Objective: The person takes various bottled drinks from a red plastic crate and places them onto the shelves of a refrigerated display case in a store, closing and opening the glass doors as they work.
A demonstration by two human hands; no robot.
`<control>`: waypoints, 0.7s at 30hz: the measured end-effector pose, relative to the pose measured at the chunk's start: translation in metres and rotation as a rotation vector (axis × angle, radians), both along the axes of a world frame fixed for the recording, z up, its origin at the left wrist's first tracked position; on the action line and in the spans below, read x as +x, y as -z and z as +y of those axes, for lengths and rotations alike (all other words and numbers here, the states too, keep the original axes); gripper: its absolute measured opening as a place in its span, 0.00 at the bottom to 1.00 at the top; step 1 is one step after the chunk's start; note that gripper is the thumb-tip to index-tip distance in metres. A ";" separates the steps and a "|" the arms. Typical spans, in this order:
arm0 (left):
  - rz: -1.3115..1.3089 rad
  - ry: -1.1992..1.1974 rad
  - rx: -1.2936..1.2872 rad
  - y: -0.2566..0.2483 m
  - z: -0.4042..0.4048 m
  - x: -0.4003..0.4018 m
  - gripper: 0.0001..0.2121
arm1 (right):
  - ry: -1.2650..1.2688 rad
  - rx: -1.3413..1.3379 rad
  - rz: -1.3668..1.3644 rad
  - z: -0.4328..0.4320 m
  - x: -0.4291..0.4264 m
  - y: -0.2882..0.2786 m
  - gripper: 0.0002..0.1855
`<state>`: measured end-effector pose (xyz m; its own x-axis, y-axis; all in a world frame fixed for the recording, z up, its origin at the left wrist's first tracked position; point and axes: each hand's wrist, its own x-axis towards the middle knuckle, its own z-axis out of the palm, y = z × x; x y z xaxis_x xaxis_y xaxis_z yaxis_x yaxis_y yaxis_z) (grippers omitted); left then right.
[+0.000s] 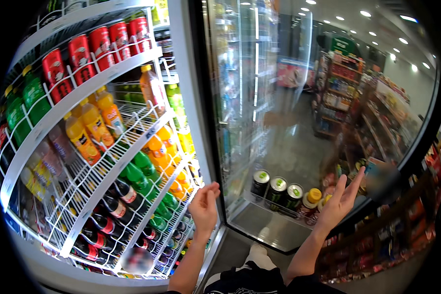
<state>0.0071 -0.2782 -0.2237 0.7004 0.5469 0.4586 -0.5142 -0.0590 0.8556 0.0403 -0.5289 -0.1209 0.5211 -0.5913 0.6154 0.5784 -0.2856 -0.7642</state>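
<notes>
My left hand (205, 207) is raised before the inner edge of the open drinks cooler, its fingers curled loosely with no item showing in them. My right hand (338, 205) is held up with fingers extended, in front of the glass cooler door (272, 128); whether it touches the door is unclear. Left of my hands, white wire shelves (147, 136) hold orange drink bottles (156, 150), green bottles (137, 172), dark cola bottles (114, 205) and red cans (100, 46). Near my right hand, a clear door rack (279, 209) holds black cans (278, 187) and bottles with yellow caps (310, 202).
The glass door stands open to the right of the cooler. Through it appears a store aisle with a stocked shelf unit (340, 88). More packed shelves (386, 228) stand at the lower right. A light-coloured shoe (258, 250) is on the floor below.
</notes>
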 end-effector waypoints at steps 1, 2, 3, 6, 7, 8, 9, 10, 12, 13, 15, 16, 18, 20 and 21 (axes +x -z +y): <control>0.052 0.104 -0.009 0.022 -0.016 -0.003 0.09 | 0.098 -0.046 0.067 -0.022 -0.003 0.001 0.30; 0.119 0.203 -0.057 0.033 -0.033 -0.009 0.09 | 0.140 -0.109 0.186 -0.037 -0.007 0.002 0.33; 0.173 0.248 -0.072 0.039 -0.044 -0.017 0.08 | 0.179 -0.214 0.274 -0.048 -0.007 0.009 0.35; 0.286 0.327 -0.067 0.057 -0.067 -0.039 0.08 | 0.189 -0.339 0.378 -0.049 -0.026 0.013 0.42; 0.341 0.337 -0.043 0.062 -0.070 -0.045 0.08 | 0.199 -0.406 0.408 -0.047 -0.033 0.013 0.43; 0.349 0.352 -0.053 0.066 -0.075 -0.052 0.08 | 0.205 -0.479 0.444 -0.044 -0.040 0.012 0.44; 0.388 0.365 -0.076 0.070 -0.078 -0.057 0.08 | 0.178 -0.474 0.487 -0.039 -0.049 0.007 0.45; 0.426 0.376 -0.099 0.072 -0.082 -0.062 0.08 | 0.180 -0.482 0.496 -0.036 -0.055 0.005 0.45; 0.466 0.378 -0.086 0.075 -0.089 -0.072 0.08 | 0.136 -0.490 0.472 -0.037 -0.065 0.007 0.44; 0.488 0.391 -0.082 0.082 -0.093 -0.076 0.08 | 0.121 -0.528 0.470 -0.039 -0.068 0.009 0.45; 0.499 0.416 -0.088 0.087 -0.103 -0.085 0.09 | 0.084 -0.543 0.478 -0.044 -0.073 0.009 0.45; 0.505 0.412 -0.097 0.091 -0.109 -0.091 0.09 | 0.049 -0.553 0.479 -0.047 -0.076 0.010 0.45; 0.562 0.394 -0.122 0.097 -0.123 -0.099 0.08 | 0.023 -0.585 0.467 -0.056 -0.077 0.013 0.45; 0.563 0.383 -0.117 0.103 -0.138 -0.110 0.08 | -0.072 -0.563 0.388 -0.065 -0.080 0.013 0.44; 0.570 0.389 -0.126 0.108 -0.146 -0.115 0.09 | -0.083 -0.567 0.383 -0.072 -0.083 0.012 0.44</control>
<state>-0.1078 -0.4241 -0.3313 0.9686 0.2322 -0.0887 0.0531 0.1554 0.9864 -0.0426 -0.6011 -0.1328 0.7931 -0.1810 0.5816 0.3350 -0.6678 -0.6647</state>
